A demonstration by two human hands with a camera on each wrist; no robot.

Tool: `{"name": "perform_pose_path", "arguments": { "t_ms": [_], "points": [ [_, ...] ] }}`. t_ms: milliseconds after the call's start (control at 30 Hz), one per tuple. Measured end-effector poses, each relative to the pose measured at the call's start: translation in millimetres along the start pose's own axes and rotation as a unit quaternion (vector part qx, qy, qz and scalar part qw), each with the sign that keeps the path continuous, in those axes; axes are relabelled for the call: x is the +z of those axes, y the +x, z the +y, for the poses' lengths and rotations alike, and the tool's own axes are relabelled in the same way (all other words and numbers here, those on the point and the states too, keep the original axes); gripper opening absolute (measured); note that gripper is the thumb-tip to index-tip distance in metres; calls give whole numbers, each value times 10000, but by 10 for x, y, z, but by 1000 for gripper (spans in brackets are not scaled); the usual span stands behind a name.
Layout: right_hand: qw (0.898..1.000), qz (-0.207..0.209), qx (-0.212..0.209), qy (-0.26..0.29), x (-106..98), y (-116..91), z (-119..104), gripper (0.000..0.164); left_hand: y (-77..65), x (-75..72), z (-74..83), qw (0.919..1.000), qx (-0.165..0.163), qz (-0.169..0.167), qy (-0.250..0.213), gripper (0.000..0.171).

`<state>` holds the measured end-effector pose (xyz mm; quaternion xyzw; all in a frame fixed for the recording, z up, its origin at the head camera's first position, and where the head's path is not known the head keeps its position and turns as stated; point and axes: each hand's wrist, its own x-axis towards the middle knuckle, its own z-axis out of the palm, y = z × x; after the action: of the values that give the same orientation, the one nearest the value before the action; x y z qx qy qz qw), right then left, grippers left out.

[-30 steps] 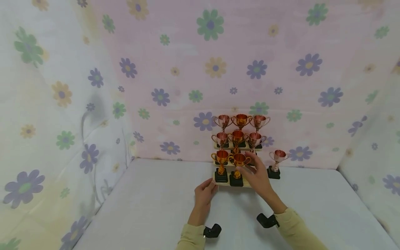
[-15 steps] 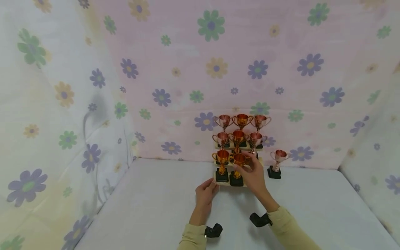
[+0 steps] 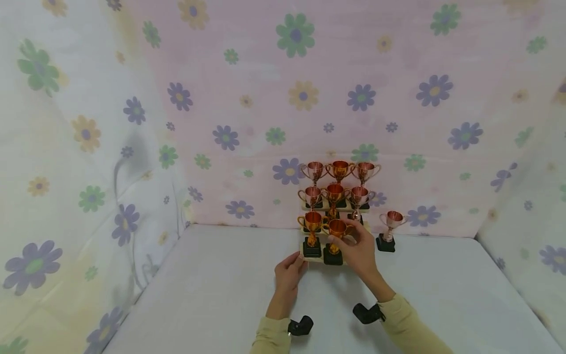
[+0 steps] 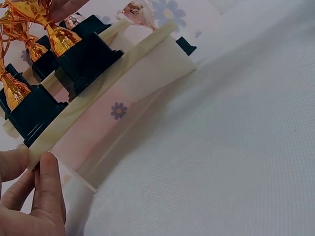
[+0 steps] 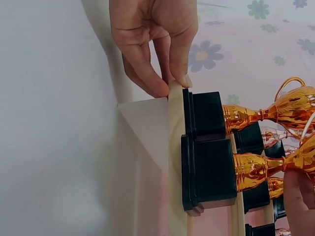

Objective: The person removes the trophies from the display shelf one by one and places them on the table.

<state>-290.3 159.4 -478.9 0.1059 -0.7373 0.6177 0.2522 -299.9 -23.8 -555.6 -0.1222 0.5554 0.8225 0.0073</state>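
A tiered wooden display stand (image 4: 106, 81) carries several small trophies on black bases. My left hand (image 3: 288, 278) pinches the left end of its lowest shelf between thumb and fingers, which the left wrist view shows closely. On that shelf, my right hand (image 3: 360, 250) holds a gold trophy (image 3: 338, 228) by its cup, thumb in front and fingers behind. The trophy stands upright, its black base (image 5: 211, 169) at the shelf's front edge. Just left of it is another gold trophy (image 3: 312, 221). In the right wrist view, only part of my right hand shows at the right edge.
Behind, the upper shelves hold rose-gold trophies (image 3: 314, 171) and gold ones (image 3: 340, 170). A single rose-gold trophy (image 3: 392, 220) stands on the white table (image 3: 212, 285), right of the stand. Flower-patterned cloth (image 3: 247, 98) encloses the back and sides.
My right wrist and forearm have shifted left, with the fingers still at the gold trophy. The trophy sits very slightly nearer the front. My left hand keeps its place on the stand.
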Motion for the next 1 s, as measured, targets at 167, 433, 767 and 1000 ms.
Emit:
{"name": "perform_pose_path", "arguments": {
  "t_ms": [167,433,767,1000],
  "points": [
    [10000,0,-3,-39,-61,-61,-24,48,3,17,22,10000,73,52,-41,36],
    [9996,-105,-31,261,-249,-244,-57,50,-6,35,43,9999,-20,107,-7,37],
    [9989,-93,-348,297,-600,-311,-31,53,9,58,64,9997,-25,225,-20,36],
    [9989,-82,-338,300,-901,-489,1,56,-39,58,30,9997,-34,231,21,35]
  ]
}}
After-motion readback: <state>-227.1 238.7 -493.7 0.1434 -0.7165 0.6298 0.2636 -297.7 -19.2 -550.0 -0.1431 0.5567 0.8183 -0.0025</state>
